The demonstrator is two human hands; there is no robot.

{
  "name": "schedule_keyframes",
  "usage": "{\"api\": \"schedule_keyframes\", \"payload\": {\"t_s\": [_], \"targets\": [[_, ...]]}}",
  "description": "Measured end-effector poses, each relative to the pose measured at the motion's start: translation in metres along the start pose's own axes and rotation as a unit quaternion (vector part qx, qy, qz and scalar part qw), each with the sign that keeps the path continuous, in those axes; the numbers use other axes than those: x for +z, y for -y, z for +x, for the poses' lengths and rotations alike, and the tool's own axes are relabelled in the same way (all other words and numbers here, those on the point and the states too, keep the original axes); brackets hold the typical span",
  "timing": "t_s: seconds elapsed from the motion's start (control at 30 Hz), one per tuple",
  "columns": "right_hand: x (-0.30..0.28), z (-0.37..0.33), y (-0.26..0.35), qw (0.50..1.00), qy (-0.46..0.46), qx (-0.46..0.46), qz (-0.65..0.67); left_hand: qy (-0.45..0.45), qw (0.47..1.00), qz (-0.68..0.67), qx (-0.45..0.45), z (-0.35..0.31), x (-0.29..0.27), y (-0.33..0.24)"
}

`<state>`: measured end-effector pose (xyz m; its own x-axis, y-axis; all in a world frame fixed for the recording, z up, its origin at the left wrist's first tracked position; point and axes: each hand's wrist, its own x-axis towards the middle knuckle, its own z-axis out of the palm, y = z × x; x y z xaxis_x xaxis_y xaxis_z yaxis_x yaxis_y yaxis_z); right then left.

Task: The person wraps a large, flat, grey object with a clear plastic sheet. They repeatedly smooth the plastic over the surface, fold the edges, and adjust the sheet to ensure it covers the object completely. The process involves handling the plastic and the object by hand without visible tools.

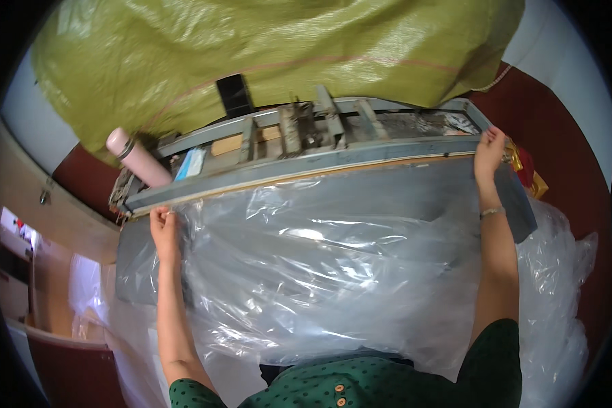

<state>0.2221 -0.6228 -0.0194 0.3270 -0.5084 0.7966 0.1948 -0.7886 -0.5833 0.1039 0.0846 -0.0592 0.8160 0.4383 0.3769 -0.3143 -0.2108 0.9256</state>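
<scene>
A wide sheet of clear plastic film point(333, 251) lies over a dark grey board in front of me, wrinkled and shiny. My left hand point(164, 228) pinches the film's far edge at the left, close to the front bar of a long grey metal frame point(306, 162). At the frame's right end, my right hand point(489, 153) is closed in a pinch at the film's far right corner; its fingertips partly hide what they grip. Between the two hands the film runs along the frame's front bar.
A pink bottle point(143, 160) leans in the frame's left end beside a blue-and-white packet point(191, 164). A dark flat rectangular thing point(234, 95) stands behind the frame, against a big yellow-green woven sack point(272, 47). More clear plastic point(551, 285) hangs at the right.
</scene>
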Motion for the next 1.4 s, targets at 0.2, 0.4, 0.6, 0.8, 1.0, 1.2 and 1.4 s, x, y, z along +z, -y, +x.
{"api": "schedule_keyframes", "payload": {"t_s": [0.2,0.4,0.6,0.8,1.0,1.2,1.4], "targets": [[0.008,-0.109,0.244,0.862,0.368,-0.273,0.217,-0.012,0.997,-0.049,0.065,-0.071,-0.030,-0.090],[0.009,-0.174,0.247,0.771,0.580,-0.119,0.234,-0.078,0.989,0.052,0.118,-0.094,-0.080,-0.081],[-0.057,-0.125,0.122,0.850,0.512,0.034,0.117,-0.042,0.909,0.415,0.012,-0.152,-0.193,-0.009],[-0.140,-0.090,-0.006,0.914,0.405,0.013,-0.022,-0.154,0.940,0.303,-0.022,-0.219,-0.104,-0.072],[-0.145,-0.095,-0.008,0.916,0.398,0.037,-0.001,0.277,0.943,0.071,-0.168,-0.299,-0.001,-0.074],[-0.143,-0.096,0.005,0.914,0.402,0.059,0.019,0.059,0.857,-0.314,-0.404,-0.323,0.037,-0.050],[-0.163,-0.078,-0.033,0.942,0.333,0.024,-0.036,-0.160,0.930,-0.287,-0.163,-0.198,-0.128,-0.037]]}}
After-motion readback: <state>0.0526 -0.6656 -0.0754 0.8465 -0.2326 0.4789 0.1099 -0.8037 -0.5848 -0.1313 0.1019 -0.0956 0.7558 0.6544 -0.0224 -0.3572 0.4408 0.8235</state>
